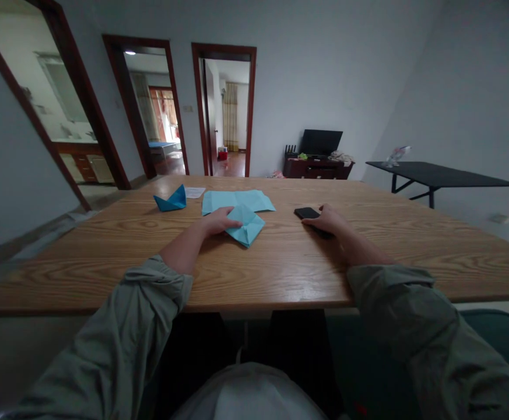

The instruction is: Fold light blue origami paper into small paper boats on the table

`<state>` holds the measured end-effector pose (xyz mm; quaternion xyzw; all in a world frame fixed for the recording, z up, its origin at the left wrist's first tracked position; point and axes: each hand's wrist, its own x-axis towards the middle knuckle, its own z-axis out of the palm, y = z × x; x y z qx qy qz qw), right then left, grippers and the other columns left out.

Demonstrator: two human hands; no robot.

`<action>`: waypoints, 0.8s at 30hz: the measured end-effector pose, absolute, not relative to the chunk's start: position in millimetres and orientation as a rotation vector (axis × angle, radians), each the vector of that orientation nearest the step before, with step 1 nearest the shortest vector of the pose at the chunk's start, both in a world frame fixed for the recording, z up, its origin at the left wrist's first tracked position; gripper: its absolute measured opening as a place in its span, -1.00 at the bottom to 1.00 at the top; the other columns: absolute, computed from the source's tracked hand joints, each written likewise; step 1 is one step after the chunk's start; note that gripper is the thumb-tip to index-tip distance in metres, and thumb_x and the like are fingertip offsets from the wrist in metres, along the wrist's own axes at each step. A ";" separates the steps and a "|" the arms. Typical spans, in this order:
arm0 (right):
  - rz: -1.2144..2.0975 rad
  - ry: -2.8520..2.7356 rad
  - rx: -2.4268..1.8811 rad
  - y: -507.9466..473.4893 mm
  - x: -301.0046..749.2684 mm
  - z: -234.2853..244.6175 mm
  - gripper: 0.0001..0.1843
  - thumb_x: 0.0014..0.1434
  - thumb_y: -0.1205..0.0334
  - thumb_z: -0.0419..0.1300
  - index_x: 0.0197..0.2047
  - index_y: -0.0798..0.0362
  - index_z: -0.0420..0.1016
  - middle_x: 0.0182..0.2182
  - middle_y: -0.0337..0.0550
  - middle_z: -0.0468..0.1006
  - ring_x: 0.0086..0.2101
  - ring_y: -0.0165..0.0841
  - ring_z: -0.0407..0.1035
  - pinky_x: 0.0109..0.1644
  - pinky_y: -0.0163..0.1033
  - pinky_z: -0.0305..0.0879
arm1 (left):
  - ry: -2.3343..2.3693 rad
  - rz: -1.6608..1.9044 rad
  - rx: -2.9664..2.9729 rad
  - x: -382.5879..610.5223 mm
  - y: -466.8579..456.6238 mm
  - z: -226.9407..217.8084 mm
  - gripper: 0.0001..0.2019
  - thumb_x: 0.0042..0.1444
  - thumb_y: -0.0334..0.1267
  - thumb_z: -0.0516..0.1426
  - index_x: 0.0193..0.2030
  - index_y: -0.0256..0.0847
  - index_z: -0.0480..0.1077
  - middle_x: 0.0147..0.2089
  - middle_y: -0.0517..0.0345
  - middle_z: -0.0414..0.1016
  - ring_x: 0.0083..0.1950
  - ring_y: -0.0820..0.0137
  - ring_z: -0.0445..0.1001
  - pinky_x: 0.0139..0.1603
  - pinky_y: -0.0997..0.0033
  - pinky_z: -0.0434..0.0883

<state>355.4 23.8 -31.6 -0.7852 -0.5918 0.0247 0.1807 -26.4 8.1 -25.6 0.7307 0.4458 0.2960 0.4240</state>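
On the table (281, 274), left fingers (230, 217) lie loose on folded blue paper (249, 230), right fingers (314, 217) on a phone (304, 213).

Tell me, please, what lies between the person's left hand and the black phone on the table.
In the head view, folded light-blue paper lies against the left hand, then wooden tabletop.

Paper boat (170, 199) perhaps obstructing leftward passage

Wooden table (281, 280) carrying blue paper boat (171, 200), white slip (195, 192), flat pale-blue sheet (237, 201), folded pale-blue paper (250, 227), black phone (306, 213).
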 end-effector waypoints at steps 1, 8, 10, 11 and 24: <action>0.136 -1.696 -2.181 18.4 360.0 -31.2 0.07 -0.33 -0.33 0.30 0.16 0.14 0.20 0.00 0.20 0.40 -0.08 -0.03 0.36 -0.09 -0.07 0.28 | 1.120 0.733 1.836 -26.6 8.1 -25.6 -0.52 -0.22 -0.11 0.29 -0.11 -0.24 0.40 -0.31 0.12 0.48 -0.42 0.39 0.39 -0.49 0.49 0.31; 0.637 -1.655 -1.783 -22.1 392.7 -24.9 -0.51 0.08 0.13 0.13 0.11 0.01 0.32 -0.12 -0.08 0.52 -0.18 -0.28 0.40 -0.14 -0.27 0.30 | 1.129 0.709 1.858 -26.3 9.3 -27.2 -0.53 -0.22 -0.09 0.28 -0.13 -0.24 0.41 -0.35 0.15 0.46 -0.45 0.42 0.36 -0.52 0.52 0.26; 0.633 -1.671 -1.792 -24.8 393.9 -22.8 -0.60 0.08 0.24 0.08 0.02 0.03 0.40 -0.16 -0.10 0.54 -0.21 -0.30 0.40 -0.18 -0.29 0.29 | 1.138 0.718 1.876 -25.8 8.6 -27.1 -0.54 -0.24 -0.08 0.29 -0.17 -0.25 0.41 -0.35 0.15 0.46 -0.44 0.42 0.36 -0.50 0.52 0.26; 0.623 -1.684 -1.801 -24.7 393.4 -22.0 -0.61 0.07 0.28 0.07 0.00 0.05 0.42 -0.18 -0.11 0.54 -0.24 -0.31 0.39 -0.20 -0.30 0.29 | 1.141 0.718 1.878 -25.4 7.9 -26.7 -0.55 -0.25 -0.08 0.29 -0.19 -0.26 0.41 -0.35 0.16 0.46 -0.43 0.42 0.35 -0.50 0.52 0.26; 0.475 -1.690 -1.873 -11.7 383.4 -31.6 -0.48 0.06 -0.02 0.15 0.04 0.08 0.37 -0.18 -0.04 0.53 -0.31 -0.32 0.41 -0.27 -0.29 0.30 | 1.182 0.697 1.836 -20.7 -2.7 -15.8 -0.57 -0.30 -0.16 0.30 -0.22 -0.24 0.43 -0.36 0.16 0.49 -0.37 0.35 0.40 -0.46 0.50 0.28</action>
